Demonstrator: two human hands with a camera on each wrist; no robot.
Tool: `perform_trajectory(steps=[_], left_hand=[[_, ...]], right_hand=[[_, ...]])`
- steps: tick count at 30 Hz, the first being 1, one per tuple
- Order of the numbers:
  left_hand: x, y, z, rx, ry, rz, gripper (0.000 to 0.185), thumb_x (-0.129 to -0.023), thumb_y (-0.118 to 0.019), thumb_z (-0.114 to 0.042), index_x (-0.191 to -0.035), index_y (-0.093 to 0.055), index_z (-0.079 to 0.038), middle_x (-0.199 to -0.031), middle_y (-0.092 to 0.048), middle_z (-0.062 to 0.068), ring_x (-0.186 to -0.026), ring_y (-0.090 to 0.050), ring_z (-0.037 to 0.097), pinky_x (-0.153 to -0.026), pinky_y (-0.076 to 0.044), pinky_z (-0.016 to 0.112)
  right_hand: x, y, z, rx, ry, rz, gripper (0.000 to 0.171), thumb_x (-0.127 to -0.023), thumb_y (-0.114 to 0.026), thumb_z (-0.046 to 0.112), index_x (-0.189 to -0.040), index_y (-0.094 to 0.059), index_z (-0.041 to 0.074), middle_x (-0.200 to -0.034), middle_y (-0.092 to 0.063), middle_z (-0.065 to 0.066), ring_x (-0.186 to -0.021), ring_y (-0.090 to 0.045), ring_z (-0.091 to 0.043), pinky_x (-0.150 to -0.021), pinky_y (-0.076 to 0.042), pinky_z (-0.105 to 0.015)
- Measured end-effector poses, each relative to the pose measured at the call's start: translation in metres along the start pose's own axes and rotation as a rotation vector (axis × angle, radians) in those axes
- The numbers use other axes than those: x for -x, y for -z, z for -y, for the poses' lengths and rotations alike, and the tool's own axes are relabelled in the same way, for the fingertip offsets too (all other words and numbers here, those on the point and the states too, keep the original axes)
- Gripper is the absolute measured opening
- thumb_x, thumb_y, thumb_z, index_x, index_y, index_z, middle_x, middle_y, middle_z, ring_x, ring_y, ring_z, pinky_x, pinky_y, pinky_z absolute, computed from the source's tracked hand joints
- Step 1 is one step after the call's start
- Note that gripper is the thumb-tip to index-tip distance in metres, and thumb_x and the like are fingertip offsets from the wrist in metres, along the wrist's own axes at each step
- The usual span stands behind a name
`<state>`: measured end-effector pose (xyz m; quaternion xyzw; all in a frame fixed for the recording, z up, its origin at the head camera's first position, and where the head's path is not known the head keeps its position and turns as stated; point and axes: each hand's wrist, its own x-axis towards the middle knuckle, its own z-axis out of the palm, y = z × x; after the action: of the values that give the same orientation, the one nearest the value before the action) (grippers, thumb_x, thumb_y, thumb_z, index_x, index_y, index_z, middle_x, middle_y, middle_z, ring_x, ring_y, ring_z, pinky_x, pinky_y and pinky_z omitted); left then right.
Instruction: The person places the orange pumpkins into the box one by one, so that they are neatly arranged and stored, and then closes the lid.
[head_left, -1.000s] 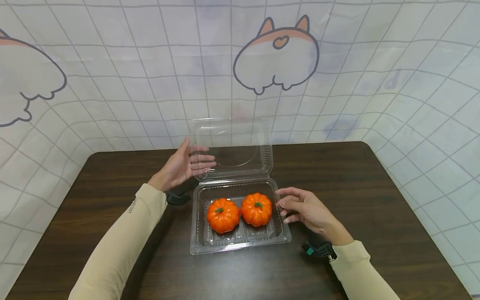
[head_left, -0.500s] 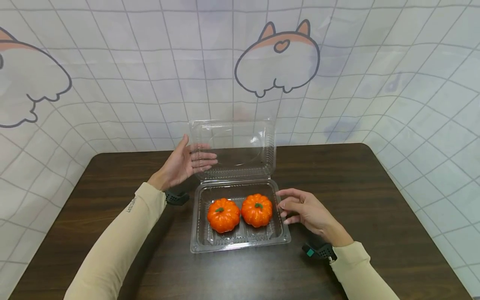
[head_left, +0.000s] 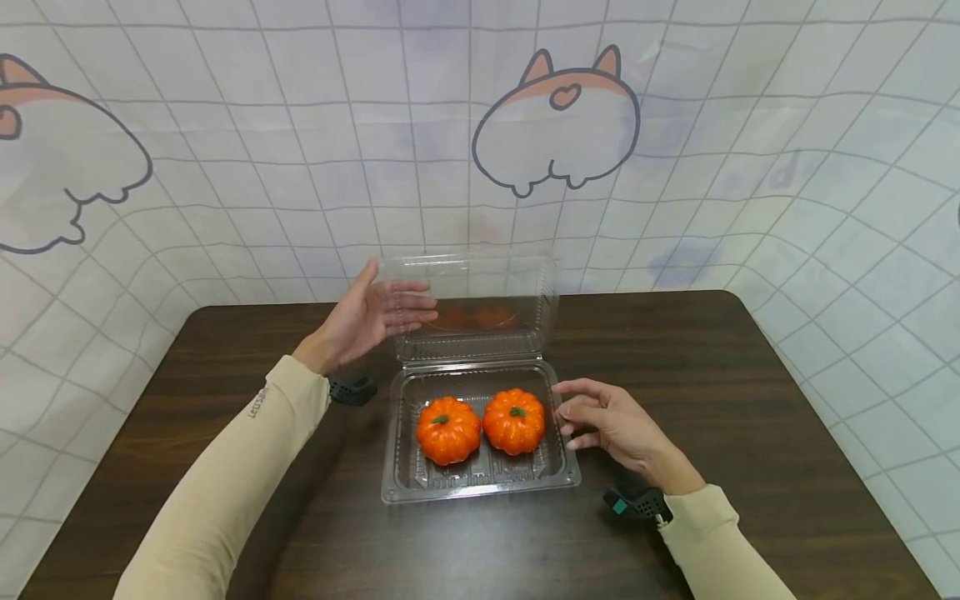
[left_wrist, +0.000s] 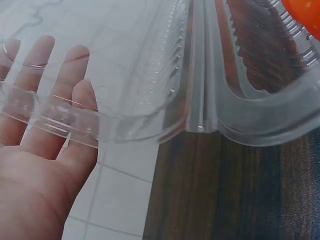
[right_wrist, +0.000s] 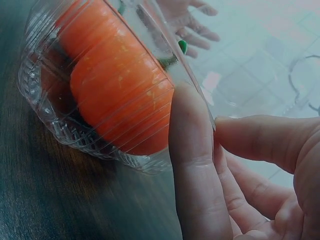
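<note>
Plastic lid (head_left: 480,292) more upright than before

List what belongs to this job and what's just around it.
Job: clear tray; open lid; left pumpkin; right pumpkin; left hand, behind the lid; right hand, pinching the tray.
Around: wooden table; printed backdrop; black wrist devices.

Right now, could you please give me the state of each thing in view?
Clear plastic base: on dark wood-grain table
Clear plastic lid: raised, open
Left round orange pumpkin: in base, stem up
Right round orange pumpkin: likewise
Left hand: fingers extended, behind lid
Right hand: pinching base
</note>
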<state>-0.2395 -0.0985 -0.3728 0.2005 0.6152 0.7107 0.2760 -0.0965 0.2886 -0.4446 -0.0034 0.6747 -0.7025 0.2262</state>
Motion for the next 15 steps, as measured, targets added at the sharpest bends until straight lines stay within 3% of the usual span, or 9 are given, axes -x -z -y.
perform_trajectory(steps=[4,11,15], left_hand=[[0.001,-0.001,-0.005,-0.046,-0.007,0.003,0.085,-0.104,-0.015,-0.072,-0.143,-0.059,-0.01,-0.135,-0.07,0.001,-0.127,-0.068,0.02,-0.119,-0.042,0.041],[0.005,-0.007,-0.014,-0.149,-0.01,0.027,0.095,-0.104,-0.016,-0.072,-0.146,-0.052,0.005,-0.133,-0.072,-0.004,-0.128,-0.067,0.016,-0.127,-0.033,0.049],[0.009,-0.013,-0.02,-0.206,-0.011,0.055,0.096,-0.102,-0.02,-0.076,-0.145,-0.054,0.003,-0.143,-0.067,0.003,-0.133,-0.064,0.018,-0.129,-0.028,0.054]], right_hand=[[0.0,0.0,0.0,-0.005,0.001,0.004,0.05,-0.102,-0.066,0.015,-0.145,-0.048,-0.001,-0.101,-0.07,0.001,-0.08,-0.07,-0.011,-0.071,-0.065,-0.027],[0.0,0.0,0.0,-0.011,0.0,0.009,0.049,-0.102,-0.065,0.014,-0.145,-0.048,-0.001,-0.099,-0.07,0.002,-0.08,-0.07,-0.01,-0.071,-0.065,-0.026],[-0.001,0.0,0.0,-0.01,0.001,0.008,0.049,-0.102,-0.065,0.014,-0.145,-0.047,-0.001,-0.099,-0.07,0.002,-0.079,-0.07,-0.011,-0.071,-0.064,-0.026]])
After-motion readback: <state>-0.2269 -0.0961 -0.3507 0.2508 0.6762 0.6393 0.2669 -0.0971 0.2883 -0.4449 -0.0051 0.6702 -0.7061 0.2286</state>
